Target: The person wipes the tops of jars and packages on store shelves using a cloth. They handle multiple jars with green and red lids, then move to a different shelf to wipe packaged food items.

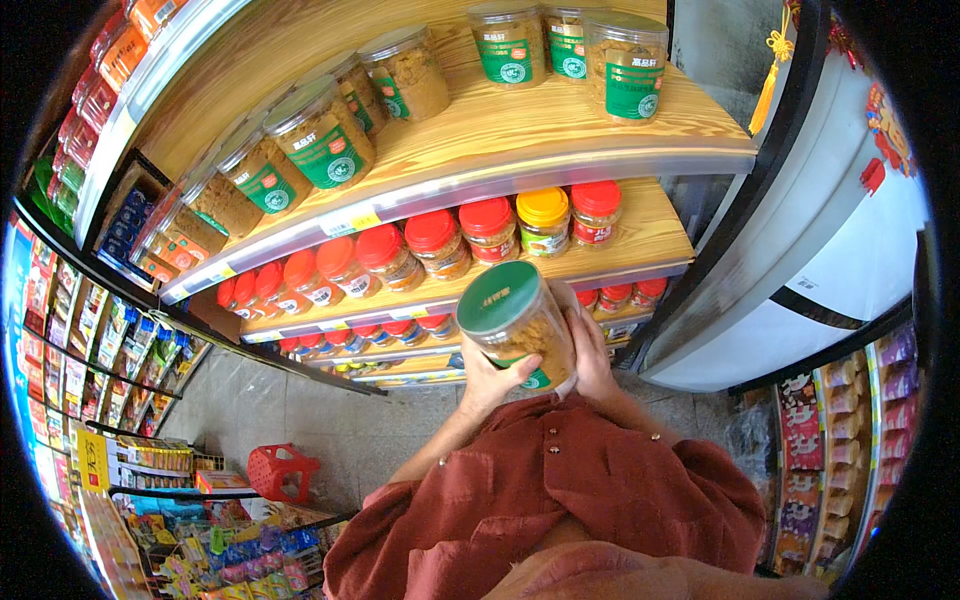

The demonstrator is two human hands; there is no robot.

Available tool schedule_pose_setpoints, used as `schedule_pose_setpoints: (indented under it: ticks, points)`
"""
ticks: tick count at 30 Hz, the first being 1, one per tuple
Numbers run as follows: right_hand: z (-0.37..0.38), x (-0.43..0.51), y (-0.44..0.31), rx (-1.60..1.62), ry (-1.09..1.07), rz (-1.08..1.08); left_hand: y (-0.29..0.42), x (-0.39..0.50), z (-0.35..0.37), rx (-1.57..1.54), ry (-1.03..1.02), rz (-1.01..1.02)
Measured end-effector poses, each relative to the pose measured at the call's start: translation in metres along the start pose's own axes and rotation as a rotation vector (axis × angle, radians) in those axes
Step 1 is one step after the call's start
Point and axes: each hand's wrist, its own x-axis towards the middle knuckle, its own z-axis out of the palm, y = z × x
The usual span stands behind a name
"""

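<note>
A clear plastic jar (536,322) with a green lid and brown shredded food inside is tilted in front of my chest. My left hand (487,379) grips its lower left side, the thumb lying across the green label. On the opposite side, my right hand (592,349) holds the jar, its fingers pointing up along the wall. A pale, cloth-like piece (562,296) shows between that hand and the jar; most of it is hidden. Similar jars (322,150) with green labels stand in groups on the upper wooden shelf (480,124), just beyond my hands.
Red-lidded jars (431,244) and one yellow-lidded jar (542,221) line the shelf below. A white cabinet-like unit (787,285) stands at right. Packaged goods fill a rack (97,330) at left. A red plastic stool (283,472) sits on the grey tiled floor (345,424).
</note>
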Motion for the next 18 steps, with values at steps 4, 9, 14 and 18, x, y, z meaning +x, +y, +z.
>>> schedule_pose_setpoints:
  ticks: [4, 9, 14, 18]
  points:
    - [0.022, -0.017, -0.005, -0.533, 0.046, -0.317, -0.005, -0.005, -0.014, 0.024, 0.05, -0.056]
    - [0.043, -0.014, -0.023, -0.851, -0.045, -0.737, 0.005, -0.015, -0.023, 0.325, -0.097, 0.169]
    - [0.048, -0.01, -0.04, -0.899, -0.332, -0.483, 0.019, -0.03, -0.041, 0.73, -0.277, 0.049]
    - [0.05, 0.003, -0.029, -0.646, -0.513, -0.243, 0.016, -0.045, -0.053, 0.734, -0.444, -0.181]
